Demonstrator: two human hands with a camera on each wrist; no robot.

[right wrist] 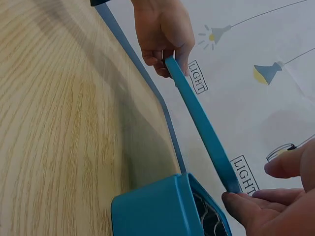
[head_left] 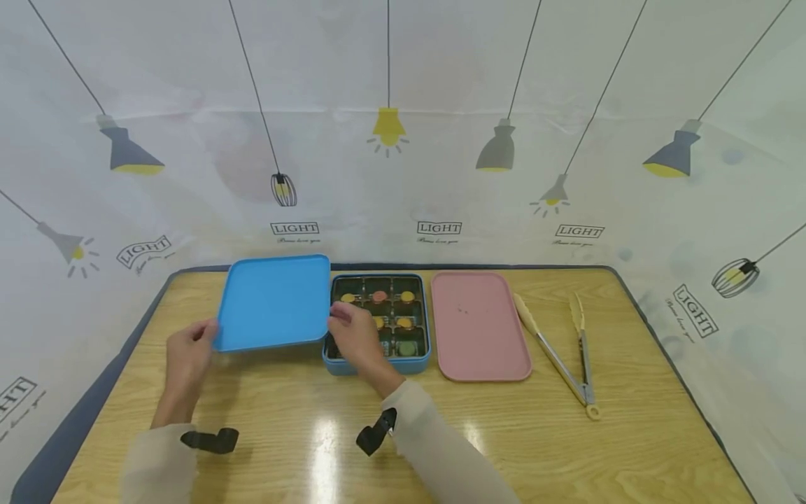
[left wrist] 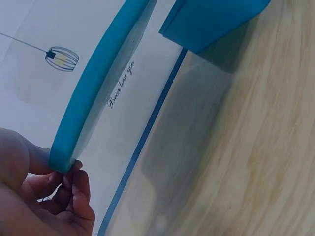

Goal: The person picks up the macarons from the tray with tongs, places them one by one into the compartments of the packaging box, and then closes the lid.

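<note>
A flat blue lid (head_left: pixel 275 302) is held above the table, left of a blue box (head_left: pixel 378 365). My left hand (head_left: pixel 190 346) pinches its near left corner; in the left wrist view, the thumb is over the rim and curled fingers are under it. At the lid's right edge is my right hand (head_left: pixel 360 339), reaching across the box. In the right wrist view its fingertips (right wrist: pixel 236 204) touch the lid's end, while the thumb stands apart. Inside the uncovered box is a divided insert with small yellow pieces (head_left: pixel 408 297), a red piece (head_left: pixel 379 297) and a green one (head_left: pixel 407 348). My right hand hides some compartments.
Right of the box lies a pink tray (head_left: pixel 481 329). Farther right, spread tongs (head_left: pixel 560 360) with pale yellow tips lie on the wooden table (head_left: pixel 283 434). A wall covering (head_left: pixel 434 189) printed with lamps rises behind the table's dark back edge.
</note>
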